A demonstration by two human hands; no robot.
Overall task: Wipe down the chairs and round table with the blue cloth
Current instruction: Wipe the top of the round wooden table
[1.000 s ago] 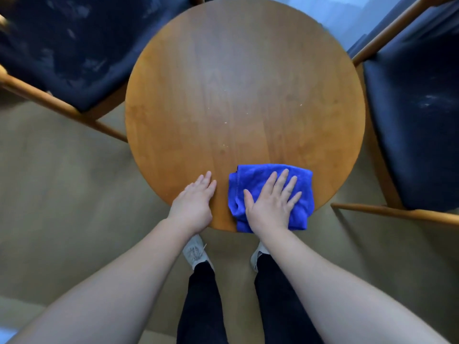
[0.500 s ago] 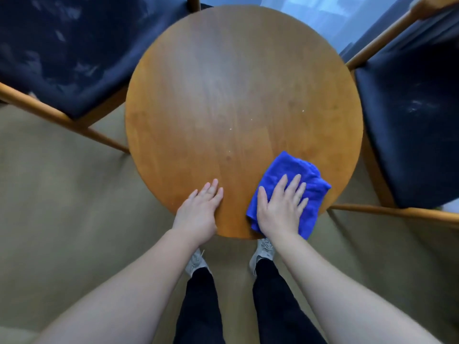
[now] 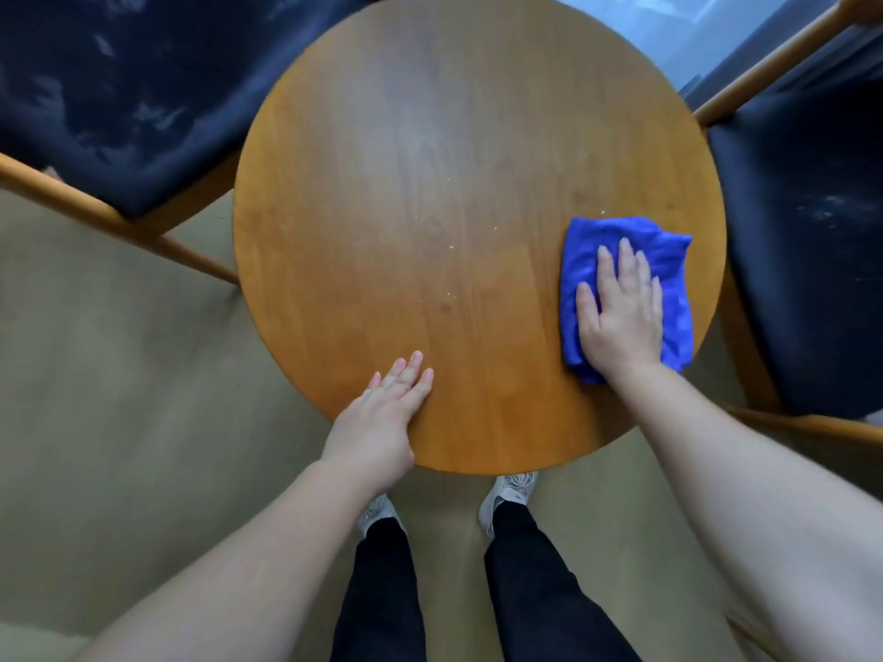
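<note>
step: I wipe tabletop (image 3: 430, 150), right rim | my right grip (image 3: 621, 317) flat, unclenched, presses blue cloth (image 3: 583, 250) there | left grip (image 3: 382, 418) flat on near rim, holds nothing | next: sweep w/ pressure over centre specks (image 3: 450, 247)

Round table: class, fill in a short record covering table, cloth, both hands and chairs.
table: round, wooden, pale specks near its middle
cloth: blue, crumpled, on the table's right side
right hand: flat on the cloth
left hand: flat on the table's near edge
chairs: two, dark seats, one each side
</note>
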